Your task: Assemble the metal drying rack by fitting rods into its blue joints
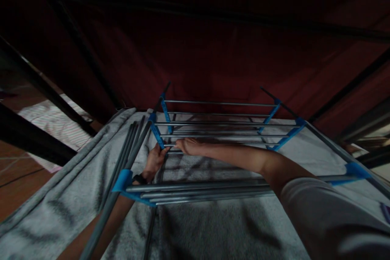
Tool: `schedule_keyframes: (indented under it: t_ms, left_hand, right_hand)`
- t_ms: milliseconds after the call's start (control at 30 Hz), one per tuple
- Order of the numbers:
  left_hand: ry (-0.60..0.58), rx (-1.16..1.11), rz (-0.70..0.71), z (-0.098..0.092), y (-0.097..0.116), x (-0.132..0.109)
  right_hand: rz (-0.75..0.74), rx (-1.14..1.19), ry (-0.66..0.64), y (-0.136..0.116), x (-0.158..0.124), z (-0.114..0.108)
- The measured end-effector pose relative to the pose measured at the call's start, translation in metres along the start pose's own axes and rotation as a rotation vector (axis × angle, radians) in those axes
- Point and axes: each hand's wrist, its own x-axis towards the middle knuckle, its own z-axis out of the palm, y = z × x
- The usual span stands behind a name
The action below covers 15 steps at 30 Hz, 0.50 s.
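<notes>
A rack of metal tubes (222, 124) joined by blue plastic brackets (286, 137) lies on a grey blanket (210, 229). My left hand (156, 158), a dark band on its wrist, is closed at the lower end of a left-side blue bracket (157, 133); its forearm passes beneath the rack's near tubes. Right beside it, my right hand (188, 146) is wrapped around the left end of a lower crossbar tube (170, 145), close to that bracket. The right forearm reaches over the near tubes and hides part of the crossbars. Where the tube meets the bracket is partly covered by fingers.
Several loose metal tubes (129, 144) lie along the rack's left side on the blanket. Behind the rack hangs a dark red cloth (213, 57), with dark frame bars (79, 44) around it. A striped cloth (57, 124) lies on the floor at left.
</notes>
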Motion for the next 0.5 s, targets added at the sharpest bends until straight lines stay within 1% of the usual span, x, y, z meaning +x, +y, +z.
schedule_keyframes:
  t_ms: [133, 233, 500]
  left_hand:
    - [0.011, 0.010, -0.006, 0.001, -0.002, 0.000]
    - [0.000, -0.002, 0.018, 0.001, -0.005, 0.000]
    - [-0.031, -0.069, 0.005, 0.002, -0.012, 0.000]
  right_hand:
    - [0.017, 0.005, -0.019, -0.002, -0.001, -0.003]
    - [0.026, 0.012, -0.024, -0.004, -0.002, -0.006]
    - [0.002, 0.008, -0.037, 0.000, 0.001, -0.003]
